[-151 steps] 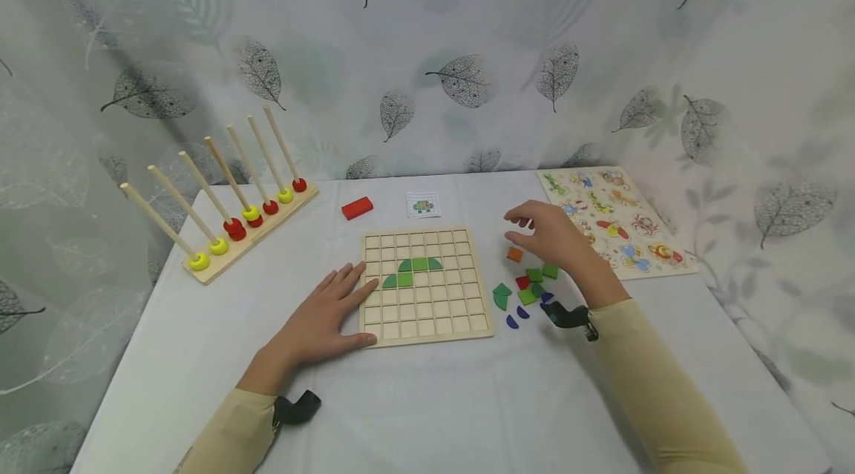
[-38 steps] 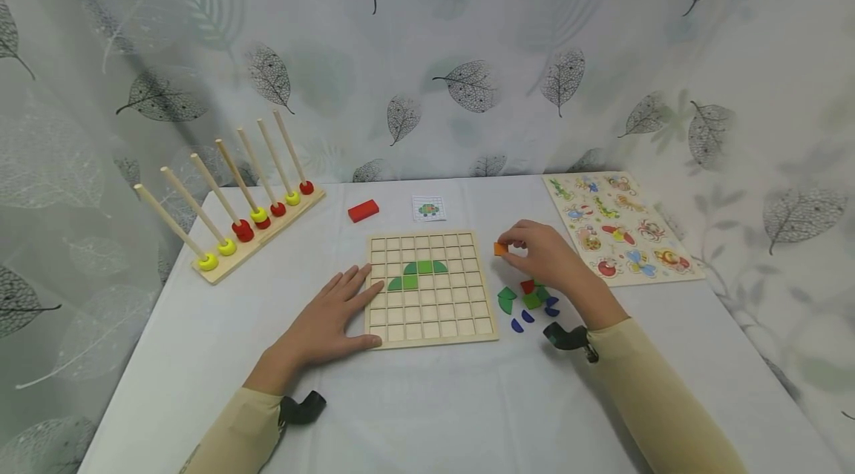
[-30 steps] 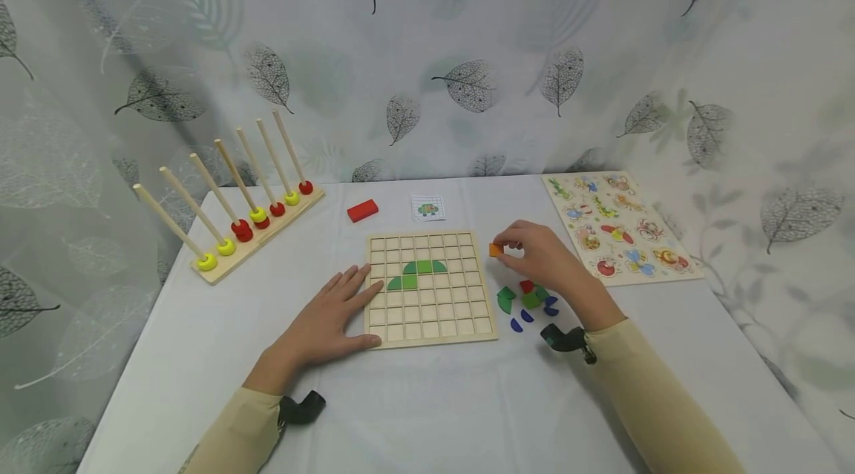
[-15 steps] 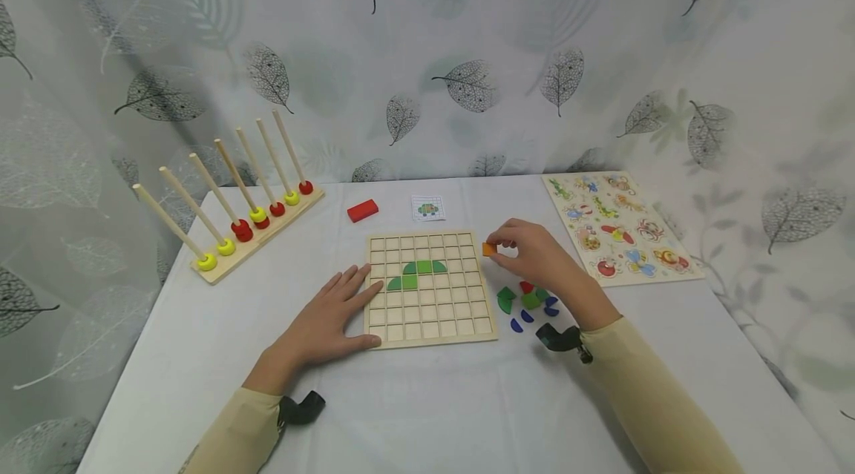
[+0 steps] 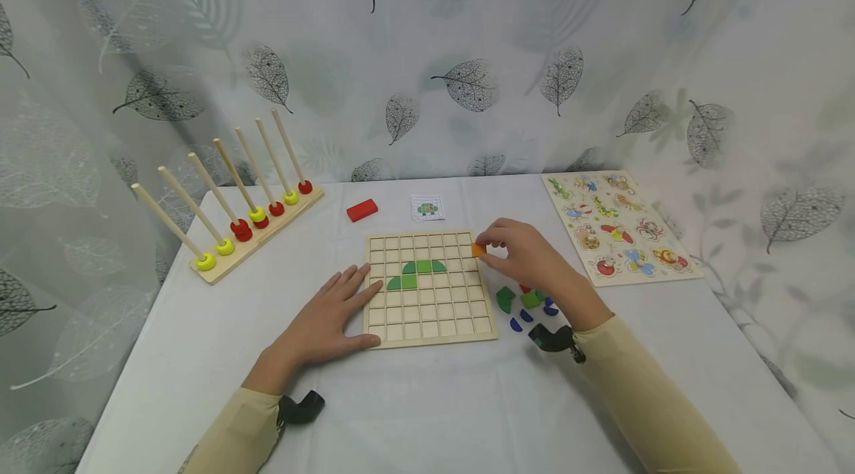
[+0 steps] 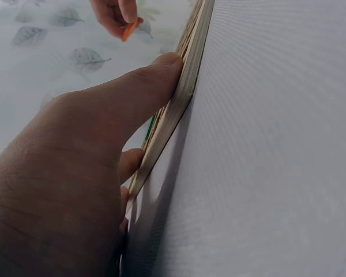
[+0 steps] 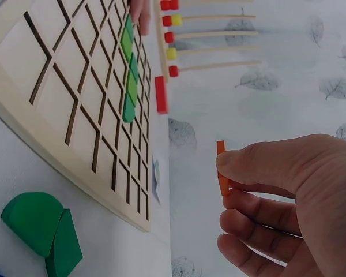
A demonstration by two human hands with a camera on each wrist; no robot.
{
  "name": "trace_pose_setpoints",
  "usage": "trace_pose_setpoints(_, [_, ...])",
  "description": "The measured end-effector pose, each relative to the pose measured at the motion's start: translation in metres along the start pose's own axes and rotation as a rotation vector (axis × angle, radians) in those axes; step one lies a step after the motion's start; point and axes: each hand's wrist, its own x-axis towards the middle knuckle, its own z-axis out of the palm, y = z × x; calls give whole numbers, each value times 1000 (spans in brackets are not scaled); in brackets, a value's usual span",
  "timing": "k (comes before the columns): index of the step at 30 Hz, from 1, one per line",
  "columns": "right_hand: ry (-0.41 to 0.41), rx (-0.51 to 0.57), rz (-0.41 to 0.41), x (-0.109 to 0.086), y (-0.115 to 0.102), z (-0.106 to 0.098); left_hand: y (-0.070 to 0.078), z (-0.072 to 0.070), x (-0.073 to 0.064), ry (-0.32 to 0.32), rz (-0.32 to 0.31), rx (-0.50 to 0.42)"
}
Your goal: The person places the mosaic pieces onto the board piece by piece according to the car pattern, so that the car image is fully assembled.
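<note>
Between thumb and fingers my right hand (image 5: pixel 524 255) pinches an orange square tile (image 5: pixel 478 250), held at the right edge of a wooden grid board (image 5: pixel 427 344). In the right wrist view the orange tile (image 7: pixel 221 167) is seen nearly edge-on, apart from the board. My left hand (image 5: pixel 327 318) rests with straight, spread fingers on the board's left edge; its thumb (image 6: pixel 155 72) touches the rim in the left wrist view. Green squares (image 5: pixel 424 266) and quarter-round tiles (image 5: pixel 395 283) sit in two rows of the grid.
Loose green (image 5: pixel 505 299), red and blue tiles (image 5: pixel 526 315) lie right of the board. Behind it are a small turtle picture card (image 5: pixel 427 208) and a red block (image 5: pixel 362 210). A peg abacus (image 5: pixel 267 225) stands left; an animal puzzle board (image 5: pixel 617 229) lies right.
My right hand first hovered over the loose tiles, then took the orange tile and has carried it left to the board's right edge. The left hand has stayed on the board.
</note>
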Motion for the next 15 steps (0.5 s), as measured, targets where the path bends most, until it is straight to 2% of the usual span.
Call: trace_pose_setpoints(15, [4,8,-41,5,-11,7,2,-3,0,2,4,-16])
